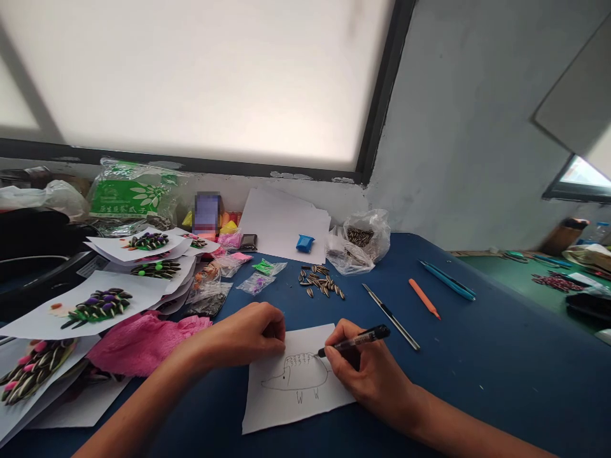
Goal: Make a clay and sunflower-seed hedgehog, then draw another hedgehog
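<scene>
A sheet of white paper (pixel 279 416) lies on the blue table, bearing a line drawing of a hedgehog with small curved spines on its back. My right hand (pixel 365 366) grips a black pen (pixel 356 339), its tip touching the paper at the top of the hedgehog's back. With fingers curled in, my left hand (pixel 255 334) rests at the upper left edge of the sheet; nothing shows in it. Beyond the paper are loose striped sunflower seeds (pixel 322 280). A craft knife (pixel 391 317) lies to the right of them.
At left, seed-decorated hedgehog cards (pixel 100 304) are stacked near a pink cloth (pixel 143 343). Small clay packets (pixel 256 283), white sheets (pixel 281 219) and a plastic bag of seeds (pixel 360 238) lie toward the wall. An orange marker (pixel 424 298) and blue pen (pixel 446 280) lie right.
</scene>
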Motion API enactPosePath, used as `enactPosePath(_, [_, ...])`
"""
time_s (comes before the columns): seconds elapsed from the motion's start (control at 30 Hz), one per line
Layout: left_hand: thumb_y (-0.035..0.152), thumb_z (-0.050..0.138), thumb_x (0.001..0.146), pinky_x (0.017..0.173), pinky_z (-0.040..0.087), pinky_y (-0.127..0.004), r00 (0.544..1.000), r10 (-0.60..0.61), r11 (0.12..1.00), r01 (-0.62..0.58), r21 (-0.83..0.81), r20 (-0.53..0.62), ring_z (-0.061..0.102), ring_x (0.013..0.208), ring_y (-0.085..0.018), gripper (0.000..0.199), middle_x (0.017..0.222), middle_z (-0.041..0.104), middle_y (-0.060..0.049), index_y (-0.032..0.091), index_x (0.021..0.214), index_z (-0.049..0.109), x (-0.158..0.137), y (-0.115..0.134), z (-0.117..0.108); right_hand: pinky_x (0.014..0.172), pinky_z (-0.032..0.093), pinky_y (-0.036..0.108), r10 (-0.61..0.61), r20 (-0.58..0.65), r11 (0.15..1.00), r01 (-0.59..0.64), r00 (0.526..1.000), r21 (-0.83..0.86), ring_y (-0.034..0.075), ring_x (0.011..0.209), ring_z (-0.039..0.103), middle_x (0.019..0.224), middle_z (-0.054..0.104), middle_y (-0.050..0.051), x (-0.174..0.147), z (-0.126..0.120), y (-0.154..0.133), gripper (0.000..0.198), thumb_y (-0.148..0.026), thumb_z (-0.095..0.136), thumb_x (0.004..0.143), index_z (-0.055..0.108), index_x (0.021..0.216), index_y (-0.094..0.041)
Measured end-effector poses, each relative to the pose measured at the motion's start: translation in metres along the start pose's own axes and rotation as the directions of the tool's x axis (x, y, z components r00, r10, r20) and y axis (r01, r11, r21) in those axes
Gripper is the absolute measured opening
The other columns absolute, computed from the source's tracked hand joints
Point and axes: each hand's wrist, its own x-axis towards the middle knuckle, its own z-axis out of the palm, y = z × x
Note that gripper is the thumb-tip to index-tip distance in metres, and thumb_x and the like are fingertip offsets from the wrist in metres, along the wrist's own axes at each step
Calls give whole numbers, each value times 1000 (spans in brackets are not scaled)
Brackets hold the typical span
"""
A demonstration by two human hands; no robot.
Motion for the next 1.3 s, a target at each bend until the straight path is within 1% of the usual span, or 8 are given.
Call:
enactPosePath(0.37, [25,52,68,50,36,-22,1000,-3,1000,3,-2,-11,54,61,-14,13,67,62,1,18,72,62,-1,1,0,47,30,22,15,50,999,-18,999,43,9,51,36,59,41,-6,0,-1,-2,12,-26,50,86,48,76,-20])
enactPosePath(0.57, [25,53,68,51,36,-22,1000,-4,1000,4,-6,1,54,62,-15,12,67,62,0,18,72,62,-1,1,0,47,30,22,2,32,1000,-3,999,14,9,51,36,59,41,-6,0,-2,-2,11,-25,50,85,48,75,-20])
enactPosePath(0.7, [25,53,68,51,36,-22,1000,4,1000,-5,-7,-12,54,62,-15,11,67,62,1,19,71,62,-1,1,0,46,30,21,1,17,1000,-2,1000,25,9,51,36,58,40,-6,1,-1,-2,12,-25,51,84,47,73,-20])
enactPosePath(0.9, [25,53,68,51,36,-23,1000,-5,1000,5,-7,-17,54,62,-15,11,67,62,1,19,71,62,-1,1,0,47,30,22,1,37,999,-3,999,38,9,51,36,59,40,-6,0,-1,-1,11,-24,51,84,48,75,-19])
enactPosePath(1.1, [25,53,68,51,36,-22,1000,7,1000,-7,-1,-14,54,62,-14,11,67,61,1,19,71,62,-1,0,1,48,30,23,-8,-47,1000,8,999,-3,9,50,37,58,41,-5,-1,-2,0,13,-22,49,83,46,71,-20])
enactPosePath(1.3, [24,53,68,50,36,-22,1000,15,1000,-15,3,-16,53,60,-13,11,65,60,2,18,72,62,0,0,1,47,30,22,-10,-45,1000,10,999,-7,9,50,37,57,41,-6,-1,-1,0,13,-22,48,84,45,71,-20])
